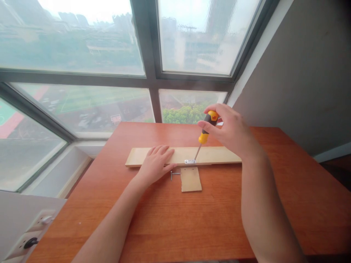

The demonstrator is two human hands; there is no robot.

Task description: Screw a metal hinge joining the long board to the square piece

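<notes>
My right hand (229, 128) is closed around the yellow and black handle of a screwdriver (203, 137). The tool leans to the right, and its tip meets a small metal bracket (190, 161) at the near edge of a long pale wooden board (208, 155). Flat on the left part of that board lies my left hand (158, 160), fingers stretched forward and thumb by the near edge. Just in front of the board are a small wooden piece (191, 180) with holes along its top edge and a T-shaped metal piece (174, 174), possibly screws.
All this rests on a reddish-brown table (175, 219). Behind it stand framed windows (153, 80), with a grey wall (298, 80) to the right. At the lower left, wall sockets (22, 244) hold a black plug (30, 243).
</notes>
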